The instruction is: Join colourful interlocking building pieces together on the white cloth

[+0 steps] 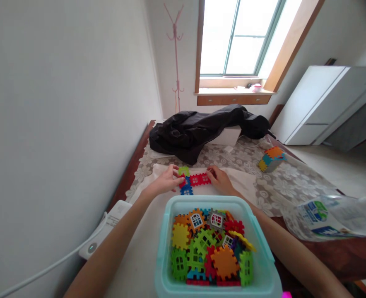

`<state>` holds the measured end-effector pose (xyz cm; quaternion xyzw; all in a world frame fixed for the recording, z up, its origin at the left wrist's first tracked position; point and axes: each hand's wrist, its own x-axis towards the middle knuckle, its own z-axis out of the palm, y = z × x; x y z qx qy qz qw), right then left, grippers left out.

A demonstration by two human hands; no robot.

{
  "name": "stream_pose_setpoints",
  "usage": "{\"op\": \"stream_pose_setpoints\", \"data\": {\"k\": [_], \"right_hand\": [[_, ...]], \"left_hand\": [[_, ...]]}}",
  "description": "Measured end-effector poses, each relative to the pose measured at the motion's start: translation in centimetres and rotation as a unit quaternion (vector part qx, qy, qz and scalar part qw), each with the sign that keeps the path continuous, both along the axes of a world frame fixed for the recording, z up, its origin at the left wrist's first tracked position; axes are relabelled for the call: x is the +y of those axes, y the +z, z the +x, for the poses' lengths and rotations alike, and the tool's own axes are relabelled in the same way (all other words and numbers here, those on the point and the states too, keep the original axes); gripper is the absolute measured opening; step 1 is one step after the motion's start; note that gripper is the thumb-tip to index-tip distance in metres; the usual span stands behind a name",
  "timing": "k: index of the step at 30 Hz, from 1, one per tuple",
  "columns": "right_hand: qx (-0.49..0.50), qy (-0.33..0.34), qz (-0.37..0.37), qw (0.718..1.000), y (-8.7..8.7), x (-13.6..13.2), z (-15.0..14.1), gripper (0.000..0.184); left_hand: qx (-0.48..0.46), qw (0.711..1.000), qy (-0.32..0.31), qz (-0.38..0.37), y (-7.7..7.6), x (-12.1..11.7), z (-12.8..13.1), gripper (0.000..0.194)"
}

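Interlocking plastic building tiles lie joined on the white cloth (145, 231). Red window tiles (198, 179) form a row to the right. Blue tiles (186, 189) and a green tile (184, 170) make up the left column. My left hand (167, 181) pinches a small red tile (182, 181) against that column. At the far right end of the red row, my right hand (219, 179) has its thumb and fingers closed on the last red tile; its fingertips partly cover that edge.
A pale blue tub (162, 248) of loose coloured tiles stands close in front of me, between my forearms. Beyond are black fabric (198, 128) and a tile-built box (271, 159). A plastic bag (335, 217) lies right; a white power strip (111, 223) lies left by the wall.
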<state>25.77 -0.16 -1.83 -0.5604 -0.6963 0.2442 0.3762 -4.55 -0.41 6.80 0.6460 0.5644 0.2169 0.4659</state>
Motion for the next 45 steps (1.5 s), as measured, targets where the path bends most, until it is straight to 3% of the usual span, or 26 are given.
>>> {"op": "stream_pose_setpoints", "data": {"k": [5, 11, 18, 24, 29, 36, 40, 45], "right_hand": [[0.199, 0.040, -0.010, 0.979, -1.0, 0.3, -0.8, 0.047], [0.246, 0.108, 0.022, 0.963, -2.9, 0.6, -0.8, 0.065], [0.219, 0.193, 0.026, 0.956, -3.5, 0.7, -0.3, 0.073], [0.169, 0.198, 0.060, 0.964, -3.2, 0.8, -0.2, 0.059], [0.126, 0.183, 0.117, 0.968, -3.2, 1.1, 0.3, 0.062], [0.082, 0.193, 0.221, 0.952, -3.3, 1.3, 0.3, 0.043], [0.051, 0.219, 0.239, 0.945, -3.1, 0.8, -0.1, 0.041], [0.015, 0.209, 0.234, 0.949, -2.5, -0.1, -0.6, 0.036]], "left_hand": [[-0.015, 0.999, -0.018, 0.035, -2.4, 1.2, -1.0, 0.054], [0.012, 0.993, -0.030, 0.112, -3.9, 2.0, -1.4, 0.050], [0.049, 0.981, -0.080, 0.172, -3.5, 1.0, -0.7, 0.078], [0.099, 0.962, -0.103, 0.231, -4.1, 0.8, 0.4, 0.054], [0.048, 0.968, -0.121, 0.214, -4.9, 1.1, 0.4, 0.056], [-0.020, 0.965, -0.128, 0.228, -6.4, 1.6, 0.9, 0.054], [-0.056, 0.957, -0.150, 0.241, -7.5, 1.5, 1.4, 0.054], [-0.013, 0.942, -0.163, 0.292, -7.5, 1.2, 1.6, 0.051]]}}
